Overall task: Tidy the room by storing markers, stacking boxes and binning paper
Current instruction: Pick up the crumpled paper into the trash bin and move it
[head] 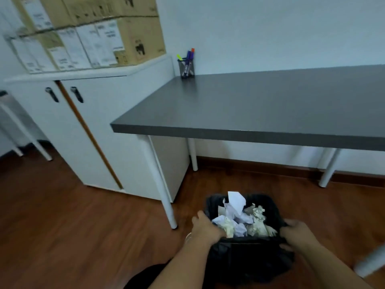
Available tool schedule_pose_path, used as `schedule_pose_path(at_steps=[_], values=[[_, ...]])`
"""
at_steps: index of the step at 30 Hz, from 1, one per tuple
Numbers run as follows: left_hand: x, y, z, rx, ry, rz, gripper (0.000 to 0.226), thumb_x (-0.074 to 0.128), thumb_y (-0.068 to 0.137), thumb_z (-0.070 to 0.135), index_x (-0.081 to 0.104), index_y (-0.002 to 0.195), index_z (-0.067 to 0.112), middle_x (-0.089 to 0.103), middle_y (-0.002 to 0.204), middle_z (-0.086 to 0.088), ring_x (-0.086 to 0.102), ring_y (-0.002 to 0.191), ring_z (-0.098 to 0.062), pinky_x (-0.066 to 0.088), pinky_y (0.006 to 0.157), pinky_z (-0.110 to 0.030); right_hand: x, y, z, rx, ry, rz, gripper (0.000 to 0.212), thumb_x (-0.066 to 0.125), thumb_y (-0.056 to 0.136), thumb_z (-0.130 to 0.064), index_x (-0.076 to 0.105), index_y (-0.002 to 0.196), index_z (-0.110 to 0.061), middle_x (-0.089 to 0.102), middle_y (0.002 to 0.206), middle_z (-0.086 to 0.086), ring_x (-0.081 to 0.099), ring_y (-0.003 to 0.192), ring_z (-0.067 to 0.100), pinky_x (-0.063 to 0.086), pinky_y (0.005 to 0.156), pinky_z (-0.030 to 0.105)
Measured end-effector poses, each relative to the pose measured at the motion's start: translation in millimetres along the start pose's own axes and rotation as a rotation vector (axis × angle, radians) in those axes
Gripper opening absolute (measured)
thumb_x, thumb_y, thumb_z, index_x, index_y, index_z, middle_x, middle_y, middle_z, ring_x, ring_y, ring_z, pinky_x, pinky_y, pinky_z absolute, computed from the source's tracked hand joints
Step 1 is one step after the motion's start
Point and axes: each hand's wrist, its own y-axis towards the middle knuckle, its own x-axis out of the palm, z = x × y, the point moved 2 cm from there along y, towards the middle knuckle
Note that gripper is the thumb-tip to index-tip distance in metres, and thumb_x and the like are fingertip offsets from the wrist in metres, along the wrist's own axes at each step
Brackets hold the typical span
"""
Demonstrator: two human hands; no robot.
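Both hands grip the rim of the black plastic waste bin lined with a dark bag [245, 255], which sits low over the brown wooden floor [62, 226] just in front of the dark grey tabletop on white legs [250, 105]. The left hand [206, 226] closes over the left edge and the right hand [295, 232] over the right edge, each holding the bin. Crumpled white and cream paper [239, 217] fills it to the brim, one sheet poking above.

The coloured markers [188, 57] already stand in the dark mesh pen cup [186, 68] at the table's far corner, and the brown cardboard boxes [87, 28] are stacked on the white cupboard [83, 122]. So the paper step looks nearly finished.

To do it well, keep the bin level and move it slowly, since the loose top sheet could tip out. Whether the bin is lifted or resting on the floor I cannot tell, as motion blur softens its base. Set it down flat, clear of the table leg.
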Motion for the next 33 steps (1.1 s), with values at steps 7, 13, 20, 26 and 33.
schedule_pose_path(at_steps=[7, 13, 20, 26, 33], values=[[-110, -51, -32, 0.048, -0.091, 0.145, 0.024, 0.067, 0.077, 0.020, 0.055, 0.098, 0.020, 0.064, 0.112, -0.011, 0.064, 0.104, -0.030, 0.052, 0.078, -0.031, 48, -76, -83, -0.231, -0.034, -0.096, 0.030, 0.050, 0.079, -0.001, 0.074, 0.078, -0.021, 0.068, 0.073, 0.009, 0.066, 0.063, 0.026, 0.060, 0.060, 0.036], [-193, -72, -74, 0.040, -0.300, 0.155, 0.034, 0.057, 0.078, -0.006, 0.065, 0.107, 0.009, 0.069, 0.091, -0.014, 0.066, 0.079, -0.030, 0.060, 0.079, -0.043, 101, -123, -130, -0.326, -0.118, -0.163, 0.030, 0.043, 0.079, -0.003, 0.069, 0.079, -0.016, 0.064, 0.073, 0.009, 0.062, 0.051, 0.025, 0.051, 0.046, 0.025], [-263, -78, -136, 0.077, -0.224, 0.272, 0.018, 0.063, 0.077, 0.006, 0.066, 0.086, 0.021, 0.070, 0.086, -0.005, 0.069, 0.065, -0.022, 0.063, 0.066, -0.037, 186, -154, -151, -0.345, -0.177, -0.212, 0.031, 0.042, 0.078, 0.000, 0.070, 0.083, -0.013, 0.063, 0.073, 0.013, 0.059, 0.050, 0.026, 0.047, 0.046, 0.026], [-307, -67, -186, 0.068, -0.203, 0.338, 0.019, 0.061, 0.077, 0.013, 0.067, 0.096, 0.014, 0.072, 0.088, -0.007, 0.069, 0.065, -0.026, 0.061, 0.063, -0.038, 265, -155, -160, -0.341, -0.178, -0.260, 0.030, 0.047, 0.081, 0.005, 0.070, 0.086, -0.015, 0.066, 0.081, 0.014, 0.061, 0.056, 0.025, 0.052, 0.049, 0.027], [-316, -26, -240, 0.040, -0.136, 0.360, 0.021, 0.064, 0.077, 0.017, 0.064, 0.096, 0.027, 0.068, 0.089, 0.004, 0.063, 0.082, -0.017, 0.045, 0.066, -0.025, 328, -145, -137, -0.278, -0.129, -0.339, 0.036, 0.046, 0.079, 0.010, 0.070, 0.083, -0.017, 0.067, 0.080, 0.009, 0.062, 0.068, 0.024, 0.051, 0.050, 0.026]])
